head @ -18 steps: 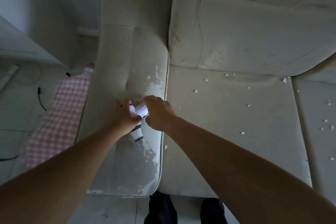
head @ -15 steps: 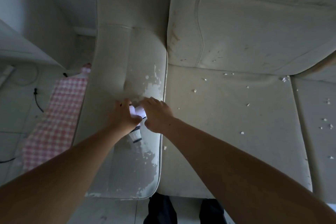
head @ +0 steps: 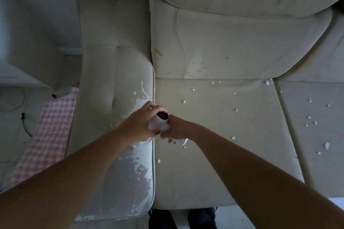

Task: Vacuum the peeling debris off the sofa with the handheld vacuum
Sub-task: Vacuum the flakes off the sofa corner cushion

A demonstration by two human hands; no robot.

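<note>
While I watch the head view, my operator's two hands, left hand and right hand, both curl round one white handheld vacuum, held over the seam beside the peeling armrest of the beige sofa. More than a dozen white flakes dot two seat cushions.
</note>
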